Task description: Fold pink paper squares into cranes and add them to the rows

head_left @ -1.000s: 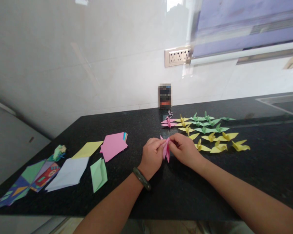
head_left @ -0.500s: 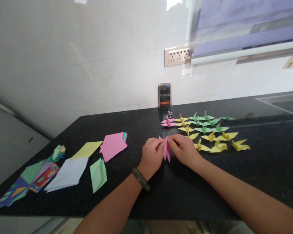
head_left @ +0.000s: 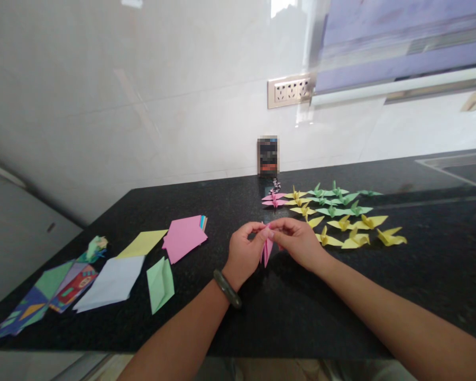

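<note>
A narrow, folded piece of pink origami paper (head_left: 266, 253) points down toward me between my hands, over the dark countertop. My left hand (head_left: 246, 246) pinches its upper part between thumb and fingers; a dark green bangle (head_left: 227, 289) circles that wrist. My right hand (head_left: 295, 239) closes on the same paper from the other side, the two thumbs nearly touching. The fingers hide the paper's top folds. Beyond my hands lie two pink paper cranes (head_left: 275, 200). Several yellow cranes (head_left: 356, 239) and several green cranes (head_left: 333, 210) spread out to the right.
On the left lie a pink paper stack (head_left: 184, 238), a yellow sheet (head_left: 142, 244), white sheets (head_left: 110, 283), a folded green paper (head_left: 161, 286) and colourful packaging (head_left: 43, 299). A pixelated dark object (head_left: 268, 156) leans on the wall below a socket panel (head_left: 289, 91).
My fingers have shifted on the pink paper and my thumbs have come closer together. The paper's lower points now sit closer together and a little further left.
</note>
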`<action>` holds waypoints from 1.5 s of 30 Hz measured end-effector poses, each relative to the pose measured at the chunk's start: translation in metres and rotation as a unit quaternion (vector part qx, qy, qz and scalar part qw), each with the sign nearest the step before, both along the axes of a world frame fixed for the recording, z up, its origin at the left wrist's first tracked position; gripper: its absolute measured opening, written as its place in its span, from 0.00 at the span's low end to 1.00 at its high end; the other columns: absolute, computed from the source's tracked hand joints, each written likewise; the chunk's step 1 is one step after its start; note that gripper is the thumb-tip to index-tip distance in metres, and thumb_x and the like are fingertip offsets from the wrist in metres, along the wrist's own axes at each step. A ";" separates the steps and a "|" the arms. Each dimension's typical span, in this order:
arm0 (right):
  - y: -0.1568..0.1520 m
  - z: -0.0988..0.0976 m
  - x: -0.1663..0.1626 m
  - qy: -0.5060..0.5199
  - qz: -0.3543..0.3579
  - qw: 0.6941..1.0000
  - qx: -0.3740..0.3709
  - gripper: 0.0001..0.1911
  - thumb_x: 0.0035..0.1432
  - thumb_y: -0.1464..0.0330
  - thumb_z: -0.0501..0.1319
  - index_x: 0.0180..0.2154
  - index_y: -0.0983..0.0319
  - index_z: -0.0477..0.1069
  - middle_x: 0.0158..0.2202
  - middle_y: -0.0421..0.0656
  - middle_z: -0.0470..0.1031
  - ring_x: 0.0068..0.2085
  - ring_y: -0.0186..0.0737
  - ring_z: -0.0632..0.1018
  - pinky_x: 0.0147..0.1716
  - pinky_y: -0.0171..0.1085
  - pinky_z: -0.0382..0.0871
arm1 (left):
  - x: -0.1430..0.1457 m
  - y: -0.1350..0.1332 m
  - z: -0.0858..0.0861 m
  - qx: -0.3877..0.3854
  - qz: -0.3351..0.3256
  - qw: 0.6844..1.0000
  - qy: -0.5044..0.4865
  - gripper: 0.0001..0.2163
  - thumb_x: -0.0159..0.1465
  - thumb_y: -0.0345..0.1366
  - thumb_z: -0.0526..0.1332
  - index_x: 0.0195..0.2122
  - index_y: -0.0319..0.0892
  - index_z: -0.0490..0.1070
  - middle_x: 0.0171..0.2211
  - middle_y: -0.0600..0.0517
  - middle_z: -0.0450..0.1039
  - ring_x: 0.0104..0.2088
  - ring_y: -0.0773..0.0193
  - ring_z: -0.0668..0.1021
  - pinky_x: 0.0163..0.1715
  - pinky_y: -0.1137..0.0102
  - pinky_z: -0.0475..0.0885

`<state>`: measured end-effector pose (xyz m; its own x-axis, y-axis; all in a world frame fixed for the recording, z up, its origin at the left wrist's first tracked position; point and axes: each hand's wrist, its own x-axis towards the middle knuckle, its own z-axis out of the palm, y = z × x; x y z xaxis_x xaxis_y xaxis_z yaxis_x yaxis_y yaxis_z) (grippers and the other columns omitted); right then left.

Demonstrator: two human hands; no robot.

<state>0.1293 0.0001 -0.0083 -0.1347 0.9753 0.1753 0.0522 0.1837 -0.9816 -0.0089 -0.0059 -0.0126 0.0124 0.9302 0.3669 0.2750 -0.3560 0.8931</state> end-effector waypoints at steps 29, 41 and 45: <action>0.000 0.001 0.004 -0.033 0.014 0.992 0.124 0.08 0.49 0.66 0.63 0.32 0.60 0.77 0.25 0.40 0.69 0.25 0.31 0.70 0.24 0.33 0.65 | 0.008 -0.002 0.000 -0.164 -0.108 0.938 -0.285 0.08 0.52 0.37 0.64 0.26 0.37 0.71 0.22 0.52 0.73 0.23 0.68 0.74 0.28 0.70 0.70; -0.001 0.001 0.002 -0.050 0.000 0.989 0.140 0.06 0.48 0.66 0.63 0.30 0.60 0.77 0.25 0.40 0.70 0.26 0.32 0.71 0.24 0.33 0.66 | 0.006 -0.003 0.004 -0.105 -0.058 0.982 -0.147 0.08 0.56 0.37 0.59 0.25 0.37 0.70 0.23 0.52 0.72 0.25 0.68 0.72 0.29 0.72 0.67; -0.002 0.004 0.003 -0.046 0.011 0.992 0.119 0.07 0.49 0.65 0.62 0.29 0.62 0.76 0.25 0.41 0.71 0.25 0.32 0.71 0.24 0.33 0.65 | 0.004 -0.003 0.002 -0.071 -0.041 0.993 -0.085 0.09 0.57 0.38 0.57 0.25 0.38 0.70 0.24 0.52 0.71 0.26 0.68 0.71 0.30 0.72 0.66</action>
